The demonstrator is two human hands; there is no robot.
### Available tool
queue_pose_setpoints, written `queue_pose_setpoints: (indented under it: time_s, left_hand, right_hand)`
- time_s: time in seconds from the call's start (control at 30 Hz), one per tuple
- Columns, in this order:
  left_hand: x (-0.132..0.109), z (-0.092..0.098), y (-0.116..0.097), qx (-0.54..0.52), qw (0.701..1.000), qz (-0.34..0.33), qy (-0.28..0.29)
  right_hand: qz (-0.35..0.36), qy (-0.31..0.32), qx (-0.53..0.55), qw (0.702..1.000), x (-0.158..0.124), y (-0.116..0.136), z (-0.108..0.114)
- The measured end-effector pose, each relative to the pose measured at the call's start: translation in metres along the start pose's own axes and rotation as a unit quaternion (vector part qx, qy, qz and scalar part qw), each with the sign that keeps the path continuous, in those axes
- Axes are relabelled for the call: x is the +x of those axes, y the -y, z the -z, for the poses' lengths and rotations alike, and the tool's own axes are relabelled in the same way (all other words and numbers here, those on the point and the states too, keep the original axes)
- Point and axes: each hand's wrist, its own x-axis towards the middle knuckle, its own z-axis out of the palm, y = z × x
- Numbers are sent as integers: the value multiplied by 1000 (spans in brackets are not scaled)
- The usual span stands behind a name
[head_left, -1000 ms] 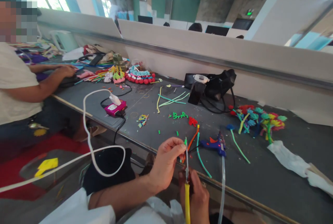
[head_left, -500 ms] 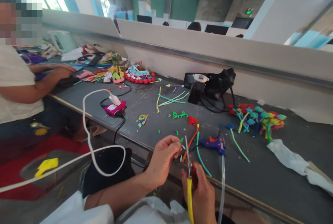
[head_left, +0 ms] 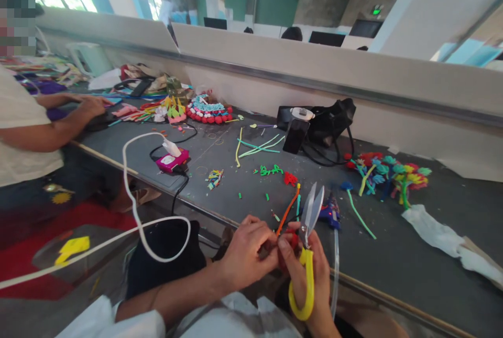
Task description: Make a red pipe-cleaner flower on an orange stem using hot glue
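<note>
Scissors point(head_left: 308, 254) with a yellow loop handle sit in the right hand point(head_left: 304, 275) at the near edge of the desk point(head_left: 393, 270), low in the view at about 6 o'clock; their long axis runs nearly upright, handle toward the person, silver blades parted a little with the tips aimed toward 12 o'clock, leaning slightly to 1 o'clock; the right hand is clenched round the handle, its fingers also touching a small red piece point(head_left: 290, 239) between the two hands; the left hand point(head_left: 247, 251) is curled, fingertips pinched on that same red piece, just at 9 o'clock of the blades.

Behind the blade tips an orange stem point(head_left: 288, 211) and a green stem point(head_left: 297, 206) lie on the desk, partly hidden by the blades; a blue glue gun point(head_left: 329, 211) rests just at 2 o'clock of the scissors, half covered by them, with a clear glue stick point(head_left: 335, 264) trailing toward the person; a bunch of craft flowers point(head_left: 387, 173) lies further at 2 o'clock, white cloth point(head_left: 436, 236) at 3 o'clock; a black bag point(head_left: 326, 126) stands at 12 o'clock beyond loose green strips point(head_left: 257, 148); a pink power strip point(head_left: 172, 160) with a white cable point(head_left: 129, 191) sits at 10 o'clock; another person's hand point(head_left: 91, 105) rests far off at 10 o'clock by a red-beaded craft piece point(head_left: 208, 110).
</note>
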Motion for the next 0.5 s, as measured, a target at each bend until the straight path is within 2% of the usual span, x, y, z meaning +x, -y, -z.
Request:
queue_pose_setpoints:
  time_s: [0.27,0.5]
  left_hand:
    - [2,14,4,35,999,-28,-19]
    - [5,9,-2,37,997,-62,-29]
  right_hand:
    - [-17,-30,-15,999,10,6,12]
    - [11,-13,-82,996,8,2,9]
